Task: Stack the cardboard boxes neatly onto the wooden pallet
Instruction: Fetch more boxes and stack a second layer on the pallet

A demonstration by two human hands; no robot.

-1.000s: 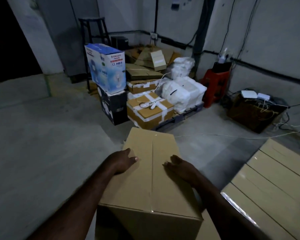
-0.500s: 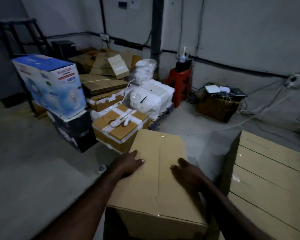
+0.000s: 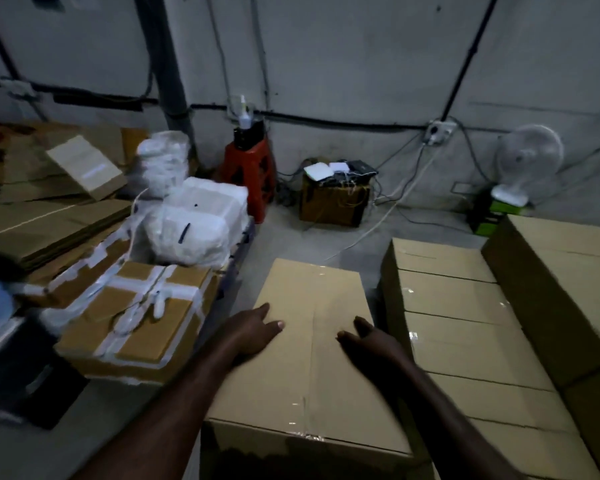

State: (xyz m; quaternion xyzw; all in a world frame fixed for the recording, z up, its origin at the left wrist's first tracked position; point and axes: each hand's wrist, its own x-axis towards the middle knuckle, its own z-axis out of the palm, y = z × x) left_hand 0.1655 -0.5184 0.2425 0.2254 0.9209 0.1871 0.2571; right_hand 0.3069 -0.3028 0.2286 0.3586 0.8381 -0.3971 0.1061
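The plain cardboard box [image 3: 312, 344] fills the view from centre toward 6 o'clock, its taped seam running away from the person. Both hands lie flat on its top with straight fingers, gripping nothing: the left hand [image 3: 253, 332] at the box's 9 o'clock edge, the right hand [image 3: 373, 341] near its 3 o'clock edge. Just beside the box at 3 o'clock stands a row of like boxes [image 3: 461, 306]; whether they touch cannot be told. A taller box stack [image 3: 561, 282] rises beyond that row. At 9 o'clock sits a white-taped box [image 3: 142, 327], with white wrapped bundles [image 3: 194, 233] behind it. By the wall, a red stool [image 3: 248, 171] stands at 11 o'clock and a white fan [image 3: 527, 157] at 2 o'clock.
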